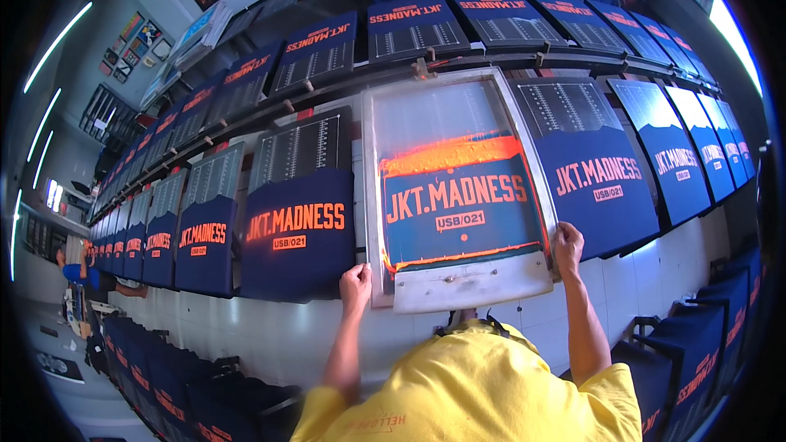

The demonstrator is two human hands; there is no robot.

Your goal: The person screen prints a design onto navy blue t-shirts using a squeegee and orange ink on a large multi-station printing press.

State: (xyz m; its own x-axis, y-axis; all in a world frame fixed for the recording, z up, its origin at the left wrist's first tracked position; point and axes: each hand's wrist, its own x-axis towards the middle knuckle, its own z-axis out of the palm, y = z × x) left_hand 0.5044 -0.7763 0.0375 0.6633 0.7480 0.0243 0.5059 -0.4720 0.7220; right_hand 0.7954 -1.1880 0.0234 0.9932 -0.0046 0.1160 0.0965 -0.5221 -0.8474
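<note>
A screen printing frame lies over a shirt board in the middle of the near row. Its mesh carries bright orange ink in a thick band above the stencil lettering. A wide pale squeegee with bolts rests across the near end of the frame. My left hand is closed at the frame's near left corner. On the opposite side, my right hand has its fingers curled at the right edge of the frame. Hidden fingertips leave the exact grip unclear.
Navy shirts with orange lettering lie on boards on both sides, such as the left shirt and the right shirt. More rows stand beyond a rail and behind me. At far left, another person is near the row.
</note>
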